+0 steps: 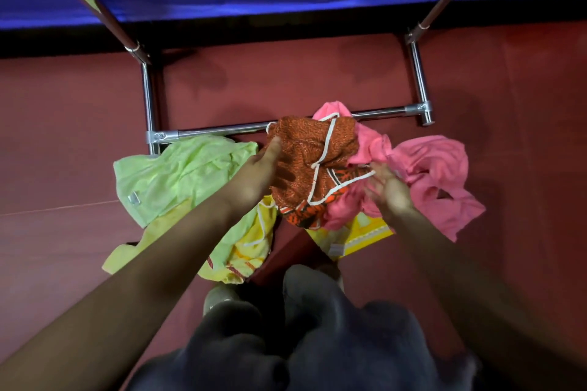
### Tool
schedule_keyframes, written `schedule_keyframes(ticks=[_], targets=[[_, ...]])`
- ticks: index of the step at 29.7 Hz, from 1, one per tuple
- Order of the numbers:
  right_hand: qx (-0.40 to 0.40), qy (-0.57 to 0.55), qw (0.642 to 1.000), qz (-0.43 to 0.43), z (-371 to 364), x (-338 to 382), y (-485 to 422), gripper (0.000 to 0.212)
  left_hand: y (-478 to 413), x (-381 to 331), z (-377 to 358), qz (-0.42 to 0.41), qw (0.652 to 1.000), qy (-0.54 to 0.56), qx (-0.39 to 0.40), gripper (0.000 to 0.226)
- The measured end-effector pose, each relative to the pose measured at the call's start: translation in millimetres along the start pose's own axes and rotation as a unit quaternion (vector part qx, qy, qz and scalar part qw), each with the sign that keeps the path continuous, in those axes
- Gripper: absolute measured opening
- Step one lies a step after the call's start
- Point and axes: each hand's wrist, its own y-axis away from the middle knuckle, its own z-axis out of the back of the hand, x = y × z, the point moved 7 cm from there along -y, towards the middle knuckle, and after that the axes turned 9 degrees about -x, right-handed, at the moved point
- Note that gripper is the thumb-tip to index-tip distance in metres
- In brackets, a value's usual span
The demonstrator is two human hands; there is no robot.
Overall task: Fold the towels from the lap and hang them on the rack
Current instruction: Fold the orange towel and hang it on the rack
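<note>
So the orange towel (pixel 311 149) is the one being worked, and it's bunched in a lump on top of the heap, right against the rack's low bar (pixel 222 129) and just ahead of the dark trousers (pixel 333 327). The left hand (pixel 257 174) grips its left side, thumb (pixel 273 147) on top and the other fingers tucked under the cloth. The right hand (pixel 392 192) is at the white trim (pixel 327 143) on the other side, but it's blurry and I honestly can't tell if the fingers are pinching the edge or just brushing it. A pink towel (pixel 435 168) is tangled in just beside it, a green towel (pixel 178 171) lies to the left, and a yellow towel (pixel 247 251) is underneath. My take: nothing's folded yet, this is the sorting-out bit. To do it well I'd follow that white trim to find two real corners, one per hand, then lift the towel clear so the pink one doesn't come with it. Shake it flat before folding, otherwise I reckon the fold goes lumpy and it hangs crooked on the rack.
</note>
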Motion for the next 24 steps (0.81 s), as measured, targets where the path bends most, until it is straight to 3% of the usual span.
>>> schedule_keyframes(ticks=[2,5,10,15,20,24], targets=[[0.014,-0.023,0.999,0.017,-10.1,14.4,23.4,0.026,7.9,-7.6,-1.2,-0.013,1.000,-0.008,-0.002,0.041],[0.104,-0.029,0.992,0.068,-35.5,47.9,75.5,0.024,26.8,-27.6,0.1,-0.039,0.999,-0.016,-0.007,0.040],[0.255,-0.015,0.957,0.136,-66.7,99.7,172.6,0.026,79.2,-79.7,1.4,-0.142,0.989,0.028,0.008,0.021],[0.359,-0.004,0.916,0.178,-70.9,145.6,253.2,0.036,131.4,-113.2,19.7,-0.241,0.966,0.095,-0.024,0.022],[0.425,0.003,0.878,0.219,-62.6,169.1,324.5,0.076,194.3,-138.9,42.8,-0.307,0.941,0.124,-0.072,0.018],[0.435,0.025,0.859,0.269,-48.3,170.9,368.8,0.061,233.5,-139.2,55.2,-0.334,0.928,0.130,-0.104,0.013]])
